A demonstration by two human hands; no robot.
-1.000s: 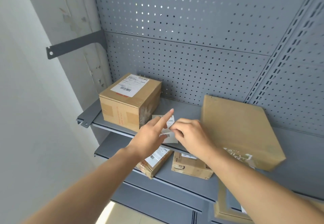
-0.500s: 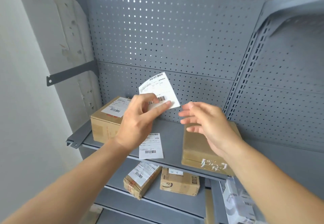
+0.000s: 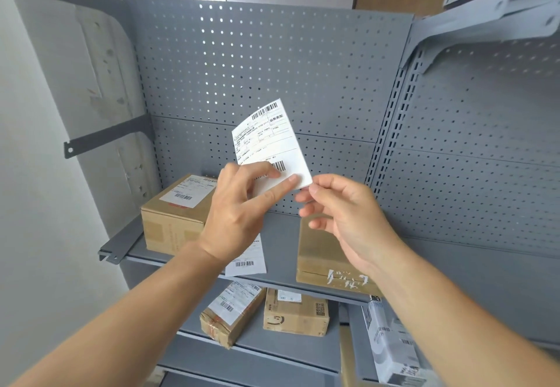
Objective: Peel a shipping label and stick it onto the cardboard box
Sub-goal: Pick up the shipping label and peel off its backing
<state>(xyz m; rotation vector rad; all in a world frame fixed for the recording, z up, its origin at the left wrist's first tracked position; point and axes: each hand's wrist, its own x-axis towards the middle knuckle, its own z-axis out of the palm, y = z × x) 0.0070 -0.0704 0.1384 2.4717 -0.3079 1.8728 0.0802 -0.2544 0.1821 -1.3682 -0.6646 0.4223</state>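
Shipping label (image 3: 269,141) held up above unlabelled cardboard box (image 3: 327,253), left hand (image 3: 239,214) grip pinching lower edge. Right hand (image 3: 348,214) fingertips at label's corner, grip loose, not closed. Risk: peeled corner curls, adhesive sticks to itself or fingers.

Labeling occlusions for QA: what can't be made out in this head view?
- Shipping label: lower edge covered by left hand; whether the backing has started peeling cannot be told.
- Plain cardboard box: top largely hidden by right hand.
- Loose label on the shelf: upper part behind the left wrist.
- Label text: too small.
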